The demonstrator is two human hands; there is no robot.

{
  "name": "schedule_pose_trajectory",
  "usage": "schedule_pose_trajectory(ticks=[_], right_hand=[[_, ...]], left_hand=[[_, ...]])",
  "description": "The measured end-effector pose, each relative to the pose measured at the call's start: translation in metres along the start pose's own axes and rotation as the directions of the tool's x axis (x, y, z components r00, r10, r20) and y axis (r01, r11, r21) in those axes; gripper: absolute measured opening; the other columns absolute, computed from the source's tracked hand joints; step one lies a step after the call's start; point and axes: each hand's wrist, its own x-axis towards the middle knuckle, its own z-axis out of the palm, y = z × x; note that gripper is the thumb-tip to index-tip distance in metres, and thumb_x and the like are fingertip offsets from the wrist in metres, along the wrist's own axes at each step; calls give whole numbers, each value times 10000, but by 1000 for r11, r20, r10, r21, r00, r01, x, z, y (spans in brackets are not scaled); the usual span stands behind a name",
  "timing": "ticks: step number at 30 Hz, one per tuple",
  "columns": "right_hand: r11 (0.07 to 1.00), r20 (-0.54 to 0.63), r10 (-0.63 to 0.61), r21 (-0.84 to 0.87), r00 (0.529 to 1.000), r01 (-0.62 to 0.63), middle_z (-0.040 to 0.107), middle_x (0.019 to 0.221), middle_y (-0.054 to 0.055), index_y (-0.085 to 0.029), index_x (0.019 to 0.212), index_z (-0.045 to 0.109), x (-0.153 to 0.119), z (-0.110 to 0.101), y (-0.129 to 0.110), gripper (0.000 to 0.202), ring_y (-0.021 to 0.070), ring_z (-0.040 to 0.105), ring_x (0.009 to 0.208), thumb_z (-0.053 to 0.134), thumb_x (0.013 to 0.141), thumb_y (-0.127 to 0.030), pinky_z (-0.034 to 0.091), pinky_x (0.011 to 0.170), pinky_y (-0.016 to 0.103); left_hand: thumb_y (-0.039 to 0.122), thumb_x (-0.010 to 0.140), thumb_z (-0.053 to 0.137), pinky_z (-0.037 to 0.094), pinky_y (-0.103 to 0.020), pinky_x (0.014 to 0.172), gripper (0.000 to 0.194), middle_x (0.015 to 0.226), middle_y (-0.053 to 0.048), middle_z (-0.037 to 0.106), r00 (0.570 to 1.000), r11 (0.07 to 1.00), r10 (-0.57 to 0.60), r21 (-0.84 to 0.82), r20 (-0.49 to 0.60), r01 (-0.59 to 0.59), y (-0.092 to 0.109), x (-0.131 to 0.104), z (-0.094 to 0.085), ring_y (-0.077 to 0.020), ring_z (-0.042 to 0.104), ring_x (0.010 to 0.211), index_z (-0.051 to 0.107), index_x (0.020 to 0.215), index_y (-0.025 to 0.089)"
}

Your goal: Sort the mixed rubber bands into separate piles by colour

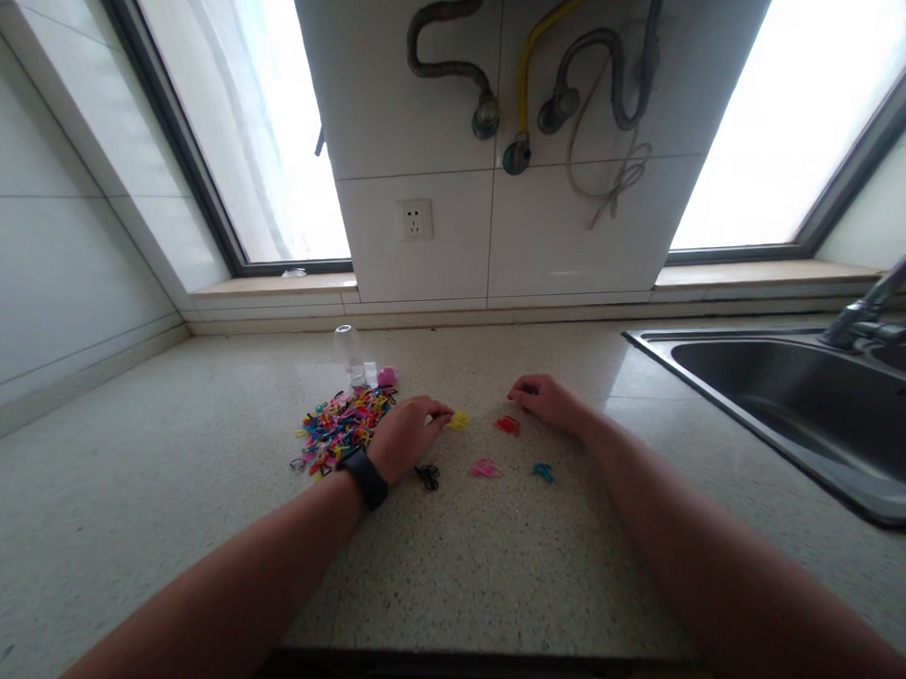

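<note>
My left hand (412, 433), with a black watch on the wrist, has its fingertips pinched at the small yellow pile (459, 420). It lies beside the large mixed heap of colourful bands (344, 426). My right hand (544, 399) rests on the counter behind and to the right of the red pile (508, 426), its fingers curled together; whether anything is between them is too small to tell. Nearer the front are a black pile (428, 477), a pink pile (486, 468) and a blue pile (543, 472).
A clear plastic bottle (349, 354) and a round pink object (387, 376) stand behind the heap on the speckled counter (463, 569). At the right is a steel sink (770, 386) with a faucet (872, 306). A tiled wall with hoses rises behind.
</note>
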Motion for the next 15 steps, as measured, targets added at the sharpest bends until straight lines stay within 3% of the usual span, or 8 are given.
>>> schedule_pose_trajectory(ticks=[9, 15], right_hand=[[1000, 3, -13, 17, 1000, 13, 693, 684, 35, -175, 837, 738, 0, 0, 3, 254, 160, 593, 641, 574, 843, -370, 418, 607, 264], [1000, 12, -3, 30, 1000, 2, 685, 682, 36, -167, 850, 731, -2, -2, 1, 279, 161, 583, 633, 554, 851, -383, 417, 609, 272]], left_hand=[[247, 952, 473, 453, -353, 972, 357, 1120, -96, 707, 999, 998, 36, 61, 5, -36, -2, -3, 0, -221, 642, 1030, 680, 1235, 183], [219, 950, 448, 456, -353, 978, 359, 1184, -88, 685, 998, 997, 56, 60, -33, -54, 19, -11, -2, -212, 632, 1066, 640, 1251, 192]])
